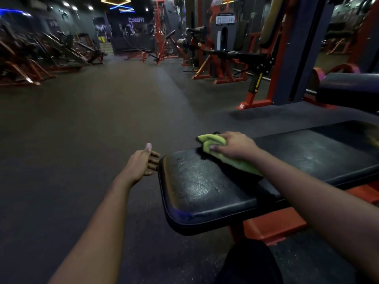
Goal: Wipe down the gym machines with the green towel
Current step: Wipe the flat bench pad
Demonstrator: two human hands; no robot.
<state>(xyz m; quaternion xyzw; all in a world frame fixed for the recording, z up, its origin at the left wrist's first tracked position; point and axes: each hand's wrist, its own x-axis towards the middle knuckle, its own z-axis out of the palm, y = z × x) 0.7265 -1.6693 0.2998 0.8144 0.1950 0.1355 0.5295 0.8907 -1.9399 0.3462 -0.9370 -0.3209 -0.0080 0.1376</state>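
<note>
Dim gym, black bench pad (215, 187) lower right. Right hand (235, 145) curls fingers round green towel (213, 141); left hand (141, 162) loosely spread. Best: firm overlapping strokes, edge to edge.

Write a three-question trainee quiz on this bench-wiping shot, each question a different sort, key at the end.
1. Multiple choice: the green towel lies on A) the floor, B) the black bench pad, C) a red frame.
2. True or false: the left hand is open and holds nothing.
3. Short answer: which hand holds the towel?
Key: 1 B. 2 true. 3 the right hand.
</note>
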